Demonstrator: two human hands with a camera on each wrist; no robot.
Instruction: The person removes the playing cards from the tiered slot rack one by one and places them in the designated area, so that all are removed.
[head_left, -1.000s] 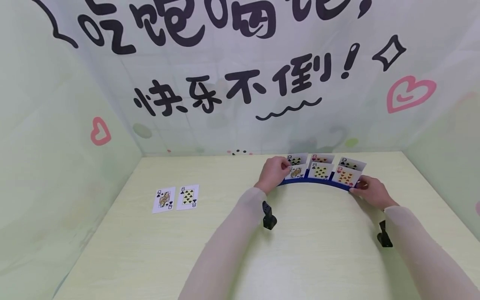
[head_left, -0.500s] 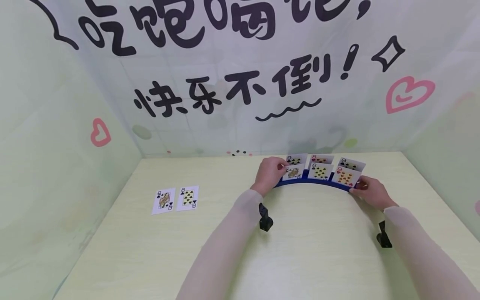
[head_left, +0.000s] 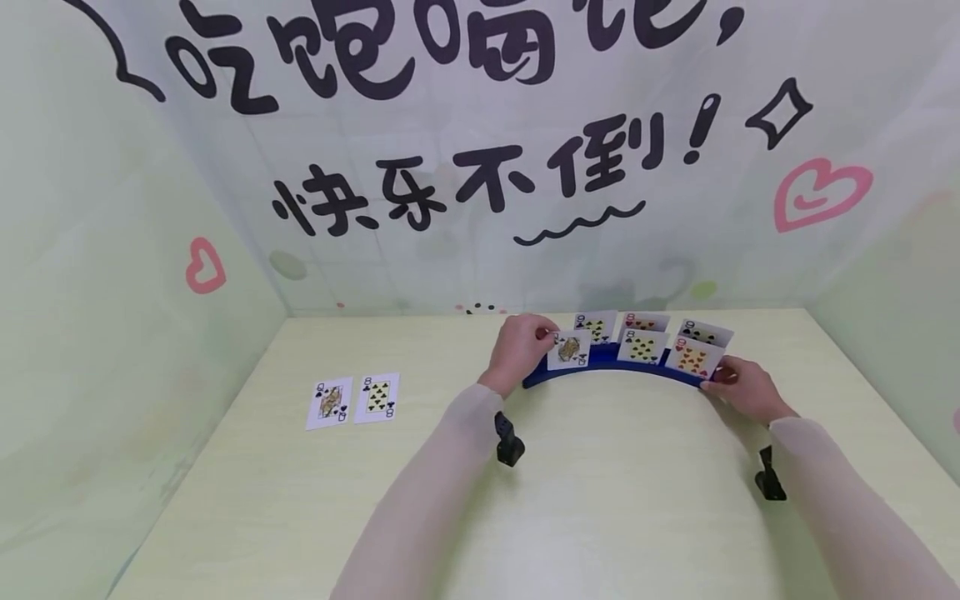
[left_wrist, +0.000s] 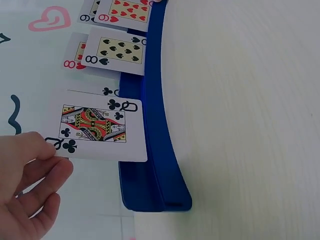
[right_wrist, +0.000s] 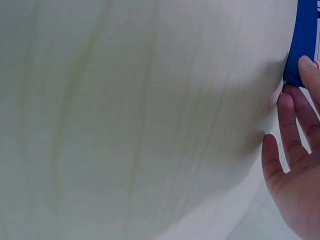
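My left hand (head_left: 519, 350) pinches the queen of clubs (left_wrist: 95, 125) by its upper left corner, over the left part of a curved blue card holder (left_wrist: 165, 130). The queen's lower edge is at the holder's slots; whether it sits in one I cannot tell. At the holder's right end, my right hand (head_left: 748, 387) grips it between thumb and fingers. Standing in the rack are the nine of clubs (head_left: 597, 323), eight of hearts (head_left: 643, 320), eight of spades (head_left: 642, 346), nine of hearts (head_left: 693, 358) and a black nine (head_left: 707, 332), partly hidden behind.
To the left, the queen of spades (head_left: 330, 403) and eight of clubs (head_left: 377, 398) lie face up, side by side on the pale wooden table (head_left: 285, 500). A printed cloth backdrop (head_left: 420, 267) rises behind the table and along both sides.
My left hand has slid leftward along the holder with the queen of clubs, uncovering more of the nine of clubs and the holder. The right hand stays at the right end.
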